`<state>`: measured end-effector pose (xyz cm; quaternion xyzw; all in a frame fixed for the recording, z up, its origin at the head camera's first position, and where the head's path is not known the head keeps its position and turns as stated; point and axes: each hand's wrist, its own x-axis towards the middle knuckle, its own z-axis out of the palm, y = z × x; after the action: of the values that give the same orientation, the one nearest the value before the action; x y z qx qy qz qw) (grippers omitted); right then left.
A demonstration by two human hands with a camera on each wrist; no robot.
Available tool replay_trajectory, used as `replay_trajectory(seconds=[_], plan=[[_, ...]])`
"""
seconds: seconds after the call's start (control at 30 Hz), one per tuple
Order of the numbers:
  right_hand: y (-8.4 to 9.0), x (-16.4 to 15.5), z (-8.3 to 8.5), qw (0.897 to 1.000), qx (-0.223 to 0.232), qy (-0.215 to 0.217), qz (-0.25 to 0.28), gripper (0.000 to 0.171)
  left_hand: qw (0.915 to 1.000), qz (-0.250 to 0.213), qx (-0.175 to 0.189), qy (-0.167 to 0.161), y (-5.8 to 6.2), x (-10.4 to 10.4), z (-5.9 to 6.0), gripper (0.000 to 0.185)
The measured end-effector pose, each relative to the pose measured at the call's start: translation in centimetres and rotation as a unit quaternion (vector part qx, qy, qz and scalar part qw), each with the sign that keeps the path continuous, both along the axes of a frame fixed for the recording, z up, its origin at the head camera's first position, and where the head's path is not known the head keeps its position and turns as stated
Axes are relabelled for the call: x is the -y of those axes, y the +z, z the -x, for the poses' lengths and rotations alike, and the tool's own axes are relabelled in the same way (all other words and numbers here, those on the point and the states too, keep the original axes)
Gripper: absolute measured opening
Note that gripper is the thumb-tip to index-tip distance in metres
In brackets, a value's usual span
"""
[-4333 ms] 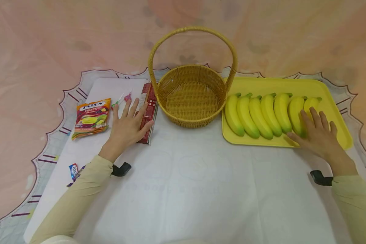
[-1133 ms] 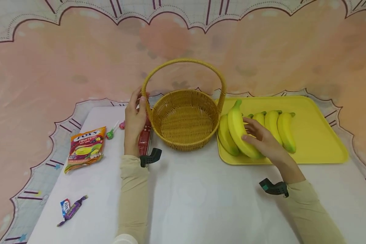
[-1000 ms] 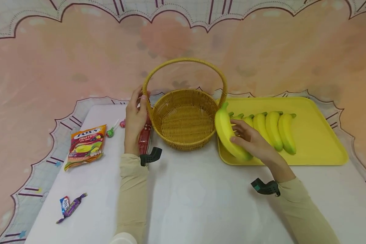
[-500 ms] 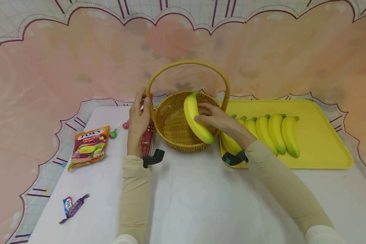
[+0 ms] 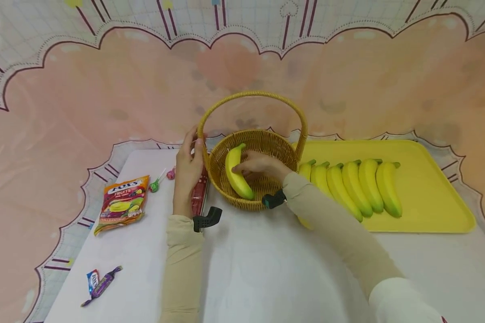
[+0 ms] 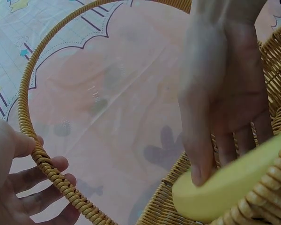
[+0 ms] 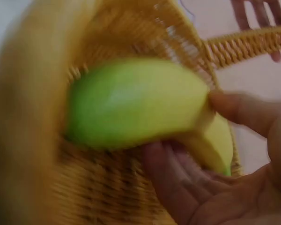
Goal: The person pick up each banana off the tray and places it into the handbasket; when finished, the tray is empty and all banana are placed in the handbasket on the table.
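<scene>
A wicker basket [image 5: 250, 204] with a tall arched handle stands at the back middle of the table. My left hand [image 5: 188, 166] grips the left side of its handle [image 6: 22, 93]; the left wrist view has the thumb and fingers around it. Inside the basket, my right hand [image 5: 262, 163] holds a yellow banana [image 5: 237, 175] with a green tip. The right wrist view shows the thumb on one side of this banana [image 7: 136, 103] and the fingers on the other. The banana lies along the basket's left part, stem pointing away.
Several bananas [image 5: 351, 190] lie in a row on a yellow tray [image 5: 432, 197] at right. Left stand a candy bag [image 5: 123, 204], a green lollipop [image 5: 154, 186], a pink lollipop [image 5: 171, 174] and a red packet [image 5: 199, 195]. Wrapped candies [image 5: 102, 285] lie nearer the front.
My right hand has taken a banana from the tray and carried it left, down into the basket. My left hand moved from above the red packet to the basket handle, then stayed there.
</scene>
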<state>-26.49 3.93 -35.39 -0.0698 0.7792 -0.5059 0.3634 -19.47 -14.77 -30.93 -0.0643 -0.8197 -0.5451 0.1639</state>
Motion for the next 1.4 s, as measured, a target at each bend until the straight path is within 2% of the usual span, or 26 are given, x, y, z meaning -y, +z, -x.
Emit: replay_trajectory(seconds=[0.03, 0.13, 0.2, 0.43, 0.73, 0.8, 0.9, 0.97, 1.07, 1.3, 1.4], plan=[[-0.2, 0.2, 0.0, 1.0, 0.006, 0.004, -0.001, 0.063, 1.0, -0.002, 0.0, -0.003, 0.0, -0.1, 0.0, 0.041], [-0.5, 0.8, 0.0, 1.0, 0.019, 0.01, 0.006, 0.048, 0.9999, -0.002, -0.009, -0.005, -1.2, 0.4, 1.0, 0.041], [-0.6, 1.1, 0.0, 1.0, 0.029, 0.008, 0.008, 0.048, 0.9999, -0.002, -0.014, -0.004, -2.0, 0.7, 1.6, 0.04], [-0.9, 1.6, -0.3, 0.999, 0.034, 0.01, -0.013, 0.038, 0.9999, 0.002, -0.015, 0.001, -2.4, 0.9, 2.0, 0.04], [-0.9, -0.9, -2.3, 1.0, 0.029, -0.002, 0.001, 0.062, 0.9997, 0.014, -0.021, 0.005, -2.8, 1.0, 1.6, 0.041], [-0.8, -1.9, -2.7, 1.0, 0.001, -0.003, -0.001, 0.062, 0.9997, 0.017, -0.019, 0.004, -2.8, 1.0, 1.7, 0.042], [-0.7, -3.5, -3.6, 0.996, -0.09, -0.002, -0.026, 0.062, 0.9996, 0.018, -0.023, -0.002, -2.6, 1.0, 1.9, 0.042], [-0.6, -4.5, -4.1, 0.986, -0.159, -0.007, -0.046, 0.06, 0.9996, 0.017, -0.021, -0.003, -2.6, 1.0, 2.0, 0.042], [-0.6, -5.6, -5.1, 0.968, -0.245, -0.027, -0.042, 0.055, 0.9998, 0.013, -0.014, -0.001, -2.2, 0.9, 1.7, 0.042], [-0.7, -8.8, -7.4, 0.943, -0.316, -0.09, 0.059, 0.041, 0.9999, 0.015, -0.004, -0.002, 0.2, -0.2, -0.5, 0.043], [-0.9, -10.9, -8.1, 0.93, -0.344, -0.106, 0.076, 0.039, 0.9998, 0.019, -0.004, -0.002, 0.5, -0.4, -0.7, 0.043]])
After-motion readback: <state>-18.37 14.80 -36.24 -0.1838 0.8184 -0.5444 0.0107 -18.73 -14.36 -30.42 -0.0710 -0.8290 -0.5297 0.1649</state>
